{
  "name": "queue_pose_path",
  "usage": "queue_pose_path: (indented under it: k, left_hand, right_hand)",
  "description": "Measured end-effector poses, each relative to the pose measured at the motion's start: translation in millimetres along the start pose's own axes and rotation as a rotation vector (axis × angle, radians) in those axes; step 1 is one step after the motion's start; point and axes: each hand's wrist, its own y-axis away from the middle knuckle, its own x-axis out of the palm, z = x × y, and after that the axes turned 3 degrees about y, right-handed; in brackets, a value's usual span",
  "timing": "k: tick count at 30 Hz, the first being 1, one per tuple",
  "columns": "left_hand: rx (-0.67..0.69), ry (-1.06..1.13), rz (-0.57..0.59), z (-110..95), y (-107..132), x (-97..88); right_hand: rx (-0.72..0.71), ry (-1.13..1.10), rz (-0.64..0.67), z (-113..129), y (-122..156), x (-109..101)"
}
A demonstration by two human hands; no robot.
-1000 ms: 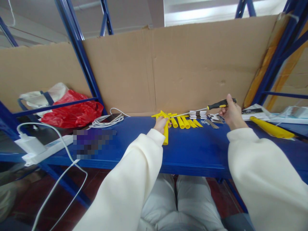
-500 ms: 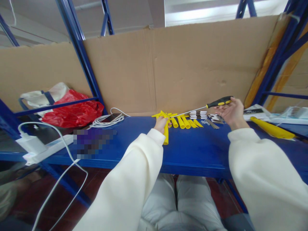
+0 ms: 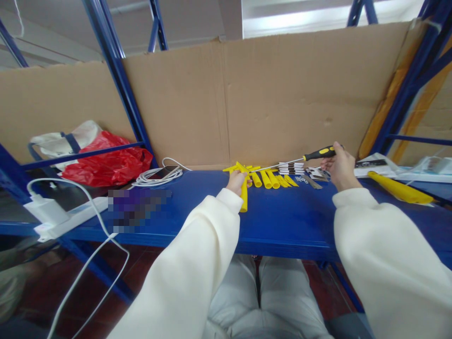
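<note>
My left hand [image 3: 237, 182] is closed on a yellow plastic handle [image 3: 244, 201], whose round end points toward me. In my right hand [image 3: 339, 165] is a screwdriver [image 3: 320, 153] with a black and yellow grip, held by the butt end. Its long shaft slants down to the left, and the tip meets the yellow piece beside my left fingers; the exact contact is too small to make out. Several similar yellow handles [image 3: 267, 180] lie in a row just to the right. Small flat yellow pieces [image 3: 290, 181] lie beyond them.
White packets with dark bands [image 3: 291, 168] and a grey metal blade [image 3: 312, 182] lie right of the row. A larger yellow tool [image 3: 399, 188] is at far right. Coiled white cable [image 3: 158, 177], a red bag [image 3: 109, 160] and a power strip [image 3: 70, 219] occupy the left. Cardboard [image 3: 275, 99] stands behind.
My right hand has shifted slightly down and left, its fingers changing position around the screwdriver's butt end. The left hand and the yellow handle have stayed put.
</note>
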Motion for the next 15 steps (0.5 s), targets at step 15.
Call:
queue_pose_path:
  k: [15]
  left_hand:
    - [0.013,-0.004,0.006,-2.0,4.0,0.3]
  right_hand:
    - [0.157,-0.163,0.160,4.8,-4.6,-7.4]
